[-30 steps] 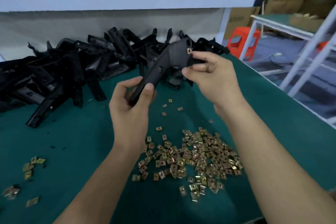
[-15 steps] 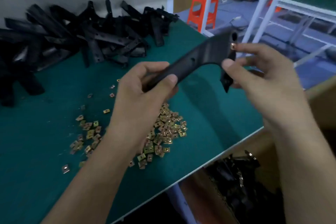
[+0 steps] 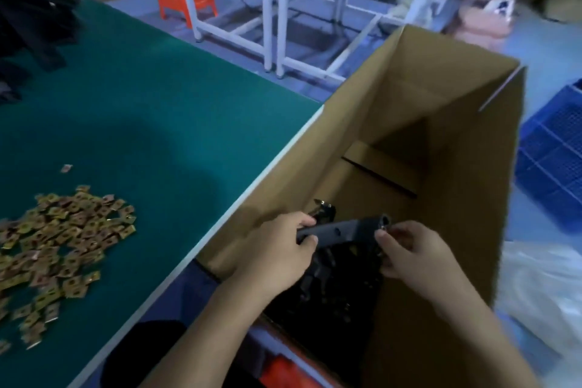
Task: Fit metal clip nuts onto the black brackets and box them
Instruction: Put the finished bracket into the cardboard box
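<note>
Spare brackets (image 3: 28, 25) piled far left, heap of metal clip nuts (image 3: 53, 249) on green table (image 3: 157, 98), left hand (image 3: 277, 258) curled round near end of black bracket (image 3: 343, 231), right hand (image 3: 409, 257) pinching its far end, held inside open cardboard box (image 3: 441, 88) above boxed brackets (image 3: 330, 293), blue crate (image 3: 554, 161) far right
</note>
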Motion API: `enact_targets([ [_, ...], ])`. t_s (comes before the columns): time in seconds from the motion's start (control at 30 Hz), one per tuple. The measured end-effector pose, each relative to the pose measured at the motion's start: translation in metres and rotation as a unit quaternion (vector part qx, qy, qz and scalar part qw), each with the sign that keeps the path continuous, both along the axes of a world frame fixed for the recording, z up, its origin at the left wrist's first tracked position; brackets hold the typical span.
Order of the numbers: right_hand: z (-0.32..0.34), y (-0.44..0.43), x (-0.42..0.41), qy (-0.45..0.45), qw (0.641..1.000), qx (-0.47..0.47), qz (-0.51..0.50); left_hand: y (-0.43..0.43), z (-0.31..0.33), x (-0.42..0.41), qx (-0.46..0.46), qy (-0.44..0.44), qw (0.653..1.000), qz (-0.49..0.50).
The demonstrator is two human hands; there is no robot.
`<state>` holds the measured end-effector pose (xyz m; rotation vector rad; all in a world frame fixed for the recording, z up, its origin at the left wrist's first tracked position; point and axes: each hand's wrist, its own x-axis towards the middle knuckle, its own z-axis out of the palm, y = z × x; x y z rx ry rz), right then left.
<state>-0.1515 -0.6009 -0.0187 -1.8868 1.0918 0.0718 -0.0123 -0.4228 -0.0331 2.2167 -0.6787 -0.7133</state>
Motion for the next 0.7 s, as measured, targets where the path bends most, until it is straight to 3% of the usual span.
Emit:
enact_targets([
  [0.17,-0.028,-0.011,-0.014,0.09,0.995,-0.032,0.041,0.002,-0.008,-0.006,0.018,-0.028,0.998,-0.049],
  [0.33,-0.01,0.0,-0.006,0.077,0.989,-0.092,0.083,0.03,0.008,0.0,-0.008,-0.069,0.996,-0.048],
  [0.43,0.009,0.023,0.013,-0.002,0.986,-0.111,0.127,0.051,0.031,-0.001,-0.048,-0.059,0.996,-0.043],
  [0.57,0.041,0.077,0.051,-0.143,0.959,-0.135,0.202,0.08,0.065,-0.007,-0.184,-0.04,0.982,0.0],
  [0.7,0.081,0.174,0.112,-0.253,0.895,-0.149,0.336,0.149,0.087,0.013,-0.247,-0.19,0.944,0.11],
])
